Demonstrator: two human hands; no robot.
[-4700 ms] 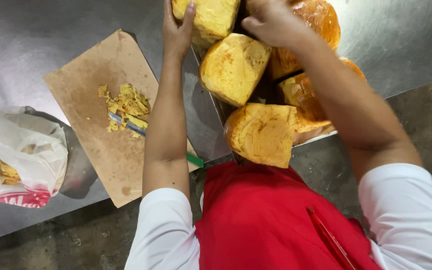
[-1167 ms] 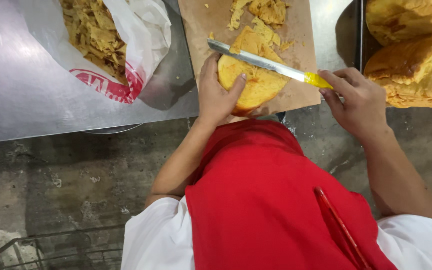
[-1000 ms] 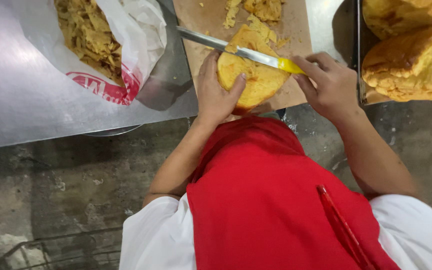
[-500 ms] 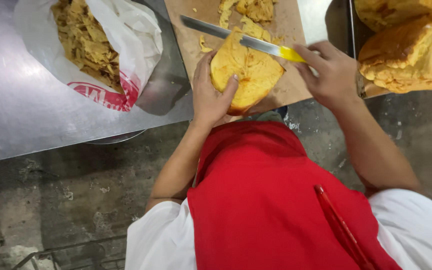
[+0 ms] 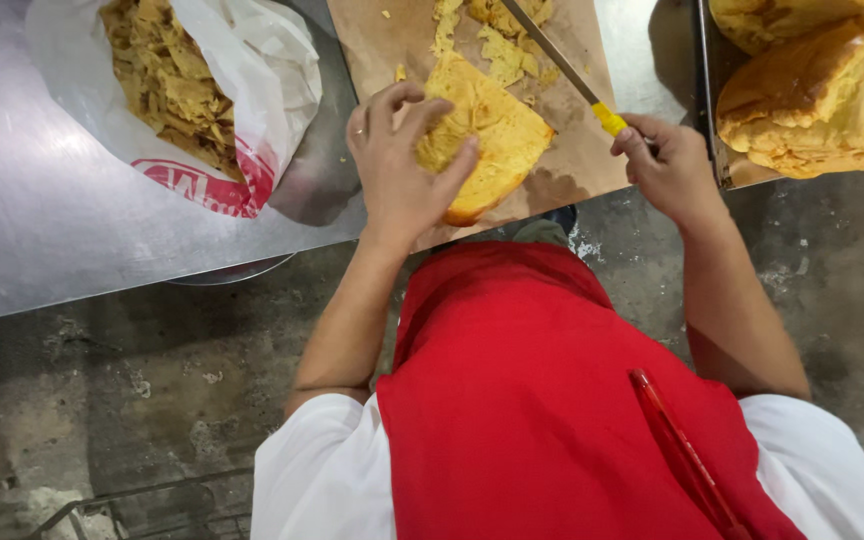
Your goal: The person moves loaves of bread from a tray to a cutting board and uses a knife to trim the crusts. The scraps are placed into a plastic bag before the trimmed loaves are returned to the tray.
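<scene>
Hidden or cut off: the knife [image 5: 564, 72] ran out of the top edge, so its tip was not seen; its yellow handle was mostly buried in the right hand [image 5: 667, 172]. The tray [image 5: 709, 120] at upper right showed only a dark rim, and the round bread loaves [image 5: 822, 100] on it were cropped by the frame. The cutting board [image 5: 572, 165] was cropped at the top. The underside of the held loaf was not visible.

Surface and room: a brushed steel table [image 5: 42, 220], scuffed, with the brown board lying on it. Below the table edge, a stained grey concrete floor [image 5: 152, 350]. A wire rack corner [image 5: 132, 505] at lower left, hard to make out.

Containers and contents: a white plastic bag [image 5: 252, 90] with red print, open on the table left of the board, filled with yellow-brown bread trimmings [image 5: 167, 80]. Loose crumbs and shavings [image 5: 497, 35] lay on the board beyond the loaf.

Hands: left hand [image 5: 402, 170] spread over a yellow bread loaf [image 5: 497, 130], fingers curled onto its top and near edge, gripping it against the board. Right hand clenched round the knife handle, blade lying flat beside the loaf, apart from it.

Person: red apron over white sleeves.
</scene>
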